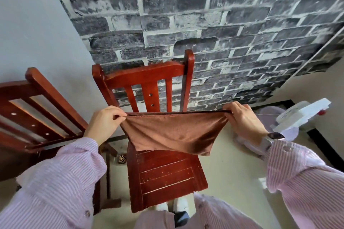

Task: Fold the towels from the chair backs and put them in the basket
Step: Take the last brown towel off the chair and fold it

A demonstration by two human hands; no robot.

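A brown towel [175, 133] hangs doubled over in the air above the seat of a red wooden chair [163, 174]. My left hand [105, 120] pinches its top left corners. My right hand [242, 119] pinches the top right corners. The top edge is stretched taut between both hands, and the fold sags down toward the seat. The chair's back rail [143, 75] is bare. No basket is in view.
A second red wooden chair [37, 109] stands at the left, its back close to my left arm. A white fan [301, 115] sits on the floor at the right. A grey brick-pattern wall [204, 24] rises behind the chair.
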